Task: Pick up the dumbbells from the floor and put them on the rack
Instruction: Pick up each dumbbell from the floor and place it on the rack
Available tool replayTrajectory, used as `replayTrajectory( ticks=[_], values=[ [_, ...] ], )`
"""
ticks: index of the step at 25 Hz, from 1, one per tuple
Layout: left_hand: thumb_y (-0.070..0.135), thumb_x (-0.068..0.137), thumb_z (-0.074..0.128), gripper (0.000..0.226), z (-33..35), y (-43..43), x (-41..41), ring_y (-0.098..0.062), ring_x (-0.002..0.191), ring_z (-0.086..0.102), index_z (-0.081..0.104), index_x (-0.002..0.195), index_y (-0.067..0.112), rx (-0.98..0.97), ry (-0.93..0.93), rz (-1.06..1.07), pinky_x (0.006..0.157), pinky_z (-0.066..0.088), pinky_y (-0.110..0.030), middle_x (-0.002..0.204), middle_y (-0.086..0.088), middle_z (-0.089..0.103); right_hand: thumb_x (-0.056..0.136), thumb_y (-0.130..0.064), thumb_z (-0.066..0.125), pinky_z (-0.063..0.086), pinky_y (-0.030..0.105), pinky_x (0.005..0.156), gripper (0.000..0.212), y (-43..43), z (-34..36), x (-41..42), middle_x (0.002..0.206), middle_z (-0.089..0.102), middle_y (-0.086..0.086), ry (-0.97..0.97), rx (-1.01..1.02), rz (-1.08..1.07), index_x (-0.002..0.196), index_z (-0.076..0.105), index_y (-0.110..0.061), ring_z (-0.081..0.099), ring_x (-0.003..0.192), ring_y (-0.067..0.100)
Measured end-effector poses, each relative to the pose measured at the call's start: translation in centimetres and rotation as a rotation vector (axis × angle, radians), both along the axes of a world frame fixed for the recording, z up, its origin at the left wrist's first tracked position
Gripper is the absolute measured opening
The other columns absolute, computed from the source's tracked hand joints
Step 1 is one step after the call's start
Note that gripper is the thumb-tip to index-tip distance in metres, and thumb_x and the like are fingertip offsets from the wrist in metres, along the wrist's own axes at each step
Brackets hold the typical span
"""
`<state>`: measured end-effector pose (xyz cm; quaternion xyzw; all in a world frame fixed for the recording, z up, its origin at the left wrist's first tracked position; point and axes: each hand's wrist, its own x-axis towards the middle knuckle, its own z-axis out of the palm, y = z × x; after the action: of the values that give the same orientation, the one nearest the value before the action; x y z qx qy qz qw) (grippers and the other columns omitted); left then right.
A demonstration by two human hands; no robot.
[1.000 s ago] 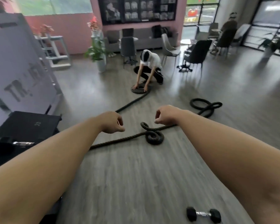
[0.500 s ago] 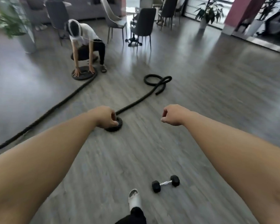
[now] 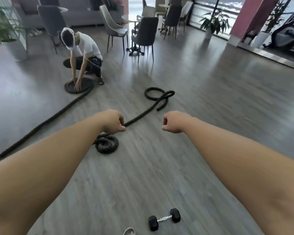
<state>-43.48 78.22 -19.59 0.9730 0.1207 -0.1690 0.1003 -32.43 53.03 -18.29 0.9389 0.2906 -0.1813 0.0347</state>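
A small black dumbbell [image 3: 164, 219] with a chrome handle lies on the grey wood floor near the bottom edge, just right of centre. Both my arms stretch forward well above it. My left hand [image 3: 112, 121] is a closed fist with nothing in it, over a black rope coil. My right hand [image 3: 174, 121] is also a closed, empty fist, hanging over bare floor. The rack is out of sight.
A thick black battle rope [image 3: 158, 100] runs across the floor with a small coil [image 3: 107, 144] under my left hand. A crouching person [image 3: 84, 55] winds another rope coil [image 3: 78, 85] at left. Chairs [image 3: 145, 33], potted plants and a pink pillar stand behind. My slipper tip [image 3: 129, 231] shows below.
The view has swung right and away from the black box at left. The dumbbell now sits nearer the bottom centre. Both fists stay closed and empty.
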Motion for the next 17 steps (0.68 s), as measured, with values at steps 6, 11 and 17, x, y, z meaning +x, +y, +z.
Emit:
replayTrajectory(
  ticks=[6, 11, 17],
  values=[
    [0.056, 0.086, 0.071, 0.030, -2.3, -3.6, 0.7, -0.017, 0.100, 0.065, 0.070, 0.104, 0.032, -0.048, -0.016, 0.226, 0.093, 0.055, -0.040, 0.107, 0.009, 0.070, 0.091, -0.039, 0.061, 0.055, 0.042, 0.093, 0.021, -1.0, -2.4, 5.7, 0.112, 0.070, -0.001, 0.022, -0.019, 0.151, 0.102, 0.069, -0.024, 0.064, 0.109, 0.024],
    [0.057, 0.085, 0.071, 0.030, -8.1, -11.0, 0.6, -0.017, 0.104, 0.065, 0.069, 0.103, 0.033, -0.086, 0.056, 0.444, 0.096, 0.054, -0.041, 0.108, 0.008, 0.072, 0.092, -0.043, 0.061, 0.053, 0.042, 0.097, 0.034, -4.8, -8.9, 9.4, 0.121, 0.069, 0.002, 0.137, 0.034, 0.281, 0.117, 0.067, -0.021, 0.062, 0.114, 0.026],
    [0.059, 0.087, 0.066, 0.050, -21.5, -23.6, 1.3, -0.020, 0.114, 0.063, 0.065, 0.127, 0.028, -0.206, 0.303, 0.577, 0.097, 0.054, -0.041, 0.126, 0.004, 0.067, 0.095, -0.041, 0.057, 0.052, 0.040, 0.095, 0.044, -13.3, -23.2, 11.0, 0.131, 0.064, 0.007, 0.368, -0.062, 0.267, 0.132, 0.058, -0.018, 0.061, 0.118, 0.029]
  ],
)
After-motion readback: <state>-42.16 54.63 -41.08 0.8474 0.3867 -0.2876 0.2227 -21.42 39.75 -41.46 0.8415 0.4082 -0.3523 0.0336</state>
